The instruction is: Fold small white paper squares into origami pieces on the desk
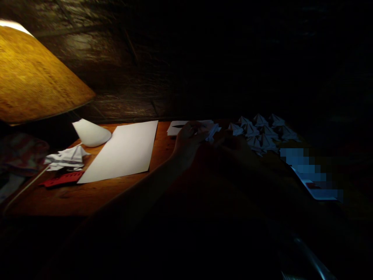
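Observation:
Near the back of the wooden table, my left hand [189,136] is closed on a small folded paper piece [213,132]. The folds look pointed, but their exact shape is too dim to make out. Close to the right side of that piece is my right hand [233,144], in deep shadow; its fingers hardly show. Behind my left hand lies a stack of small white paper [172,128] with a dark pointed shape on it. To the right stand several folded paper pieces [264,134] with peaked tops, grouped together.
A large white sheet [122,151] lies left of my hands on the table [116,194]. Farther left are a lamp with a yellow shade [40,77] and white base [90,134], crumpled-looking folded paper [68,158] and a flat red object [62,179]. A bluish-lit, pixelated device [311,175] lies right.

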The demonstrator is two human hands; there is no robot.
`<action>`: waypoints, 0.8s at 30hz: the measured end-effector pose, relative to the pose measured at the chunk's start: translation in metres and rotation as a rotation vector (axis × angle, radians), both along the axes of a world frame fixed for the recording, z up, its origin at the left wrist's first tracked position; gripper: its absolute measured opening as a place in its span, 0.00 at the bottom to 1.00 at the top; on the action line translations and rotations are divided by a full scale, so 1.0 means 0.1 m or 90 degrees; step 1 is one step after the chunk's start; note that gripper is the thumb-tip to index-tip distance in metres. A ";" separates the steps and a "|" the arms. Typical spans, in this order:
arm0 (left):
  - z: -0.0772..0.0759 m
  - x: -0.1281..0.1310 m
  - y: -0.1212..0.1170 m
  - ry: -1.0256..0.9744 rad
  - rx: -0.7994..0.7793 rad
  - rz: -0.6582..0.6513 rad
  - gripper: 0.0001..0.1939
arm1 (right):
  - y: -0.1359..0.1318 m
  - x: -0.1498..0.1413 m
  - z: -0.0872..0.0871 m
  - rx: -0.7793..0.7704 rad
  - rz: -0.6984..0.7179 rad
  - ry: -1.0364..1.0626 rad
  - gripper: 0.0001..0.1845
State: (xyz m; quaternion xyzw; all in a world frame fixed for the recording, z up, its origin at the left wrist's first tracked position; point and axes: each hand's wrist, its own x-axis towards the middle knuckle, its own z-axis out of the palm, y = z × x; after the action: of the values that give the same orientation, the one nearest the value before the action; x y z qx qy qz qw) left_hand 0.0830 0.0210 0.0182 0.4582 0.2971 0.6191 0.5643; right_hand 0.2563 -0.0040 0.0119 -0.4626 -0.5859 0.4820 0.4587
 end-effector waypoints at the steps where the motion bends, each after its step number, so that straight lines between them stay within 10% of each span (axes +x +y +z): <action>1: 0.00 0.02 -0.03 0.007 0.001 0.005 0.20 | 0.01 -0.01 -0.02 0.011 0.000 0.002 0.18; 24: -0.05 0.07 -0.09 0.139 0.167 -0.044 0.21 | -0.08 -0.04 0.05 -0.116 0.006 0.156 0.13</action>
State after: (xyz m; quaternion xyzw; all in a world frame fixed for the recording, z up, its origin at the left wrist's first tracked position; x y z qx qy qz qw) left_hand 0.0900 0.0121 0.0131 0.6023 0.2575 0.5791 0.4854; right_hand 0.2527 -0.0116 0.0166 -0.4368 -0.4817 0.5883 0.4807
